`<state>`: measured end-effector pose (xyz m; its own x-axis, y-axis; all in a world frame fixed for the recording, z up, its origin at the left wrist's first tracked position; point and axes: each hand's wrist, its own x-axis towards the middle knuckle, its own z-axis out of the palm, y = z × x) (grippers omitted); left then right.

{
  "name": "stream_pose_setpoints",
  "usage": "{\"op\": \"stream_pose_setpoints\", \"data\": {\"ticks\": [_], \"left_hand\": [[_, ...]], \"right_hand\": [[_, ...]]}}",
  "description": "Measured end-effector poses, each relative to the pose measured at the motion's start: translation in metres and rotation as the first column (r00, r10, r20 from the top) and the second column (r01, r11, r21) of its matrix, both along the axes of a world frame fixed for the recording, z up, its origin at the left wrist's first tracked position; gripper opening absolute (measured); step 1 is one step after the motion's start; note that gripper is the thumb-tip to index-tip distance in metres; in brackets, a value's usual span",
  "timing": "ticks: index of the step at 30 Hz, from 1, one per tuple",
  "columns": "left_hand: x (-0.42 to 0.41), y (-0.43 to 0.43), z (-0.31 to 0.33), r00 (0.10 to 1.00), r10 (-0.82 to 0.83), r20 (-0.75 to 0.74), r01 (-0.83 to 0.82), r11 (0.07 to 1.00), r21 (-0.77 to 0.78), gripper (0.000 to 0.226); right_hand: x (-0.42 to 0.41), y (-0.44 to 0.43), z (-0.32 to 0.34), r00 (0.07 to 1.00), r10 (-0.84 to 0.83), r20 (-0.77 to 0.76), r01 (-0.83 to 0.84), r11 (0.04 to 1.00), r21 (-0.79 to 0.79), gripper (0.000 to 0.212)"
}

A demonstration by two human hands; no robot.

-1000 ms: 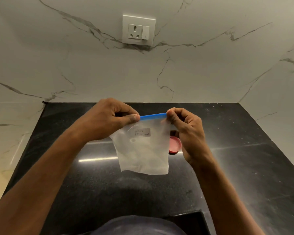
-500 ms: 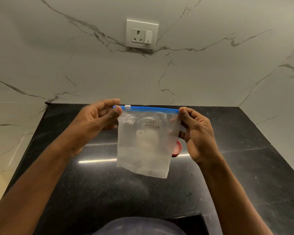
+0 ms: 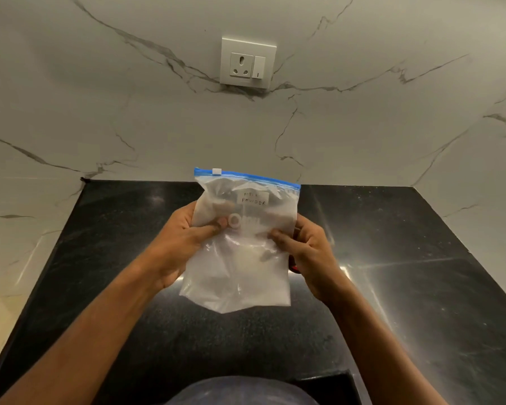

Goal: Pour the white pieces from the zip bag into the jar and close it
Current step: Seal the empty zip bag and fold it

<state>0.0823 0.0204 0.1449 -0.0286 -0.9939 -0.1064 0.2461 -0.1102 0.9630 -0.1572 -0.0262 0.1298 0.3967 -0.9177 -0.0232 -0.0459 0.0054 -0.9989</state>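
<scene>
1 zip bag [image 3: 241,283], 2 hands (left hand [image 3: 181,244], right hand [image 3: 310,254]), 1 socket [image 3: 247,63].

We see everything through one wide-angle camera worn on the head, facing forward and tilted down across the black countertop [image 3: 100,287] toward the far marble wall [image 3: 129,112] and its socket plate [image 3: 248,62]. We sit close in: the forearms [image 3: 85,331] enter from the near left and near right corners, the left hand [image 3: 184,244] and right hand [image 3: 310,252] grip the zip bag [image 3: 240,276] mid-frame, and grey clothing [image 3: 240,391] fills the near edge.
</scene>
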Motion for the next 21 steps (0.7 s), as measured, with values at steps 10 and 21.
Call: {"op": "stream_pose_setpoints", "data": {"ticks": [10, 21], "left_hand": [[0.022, -0.004, -0.001, 0.977, -0.130, -0.171, 0.157, 0.975, 0.155, 0.032], [0.011, -0.003, -0.018, 0.960, -0.280, 0.015, 0.280, 0.956, -0.089, 0.085]], "right_hand": [[-0.001, -0.005, -0.001, 0.968, -0.096, 0.230, 0.044, 0.974, 0.224, 0.039], [-0.005, -0.012, -0.008, 0.938, -0.198, 0.286, 0.063, 0.906, 0.419, 0.024]]}}
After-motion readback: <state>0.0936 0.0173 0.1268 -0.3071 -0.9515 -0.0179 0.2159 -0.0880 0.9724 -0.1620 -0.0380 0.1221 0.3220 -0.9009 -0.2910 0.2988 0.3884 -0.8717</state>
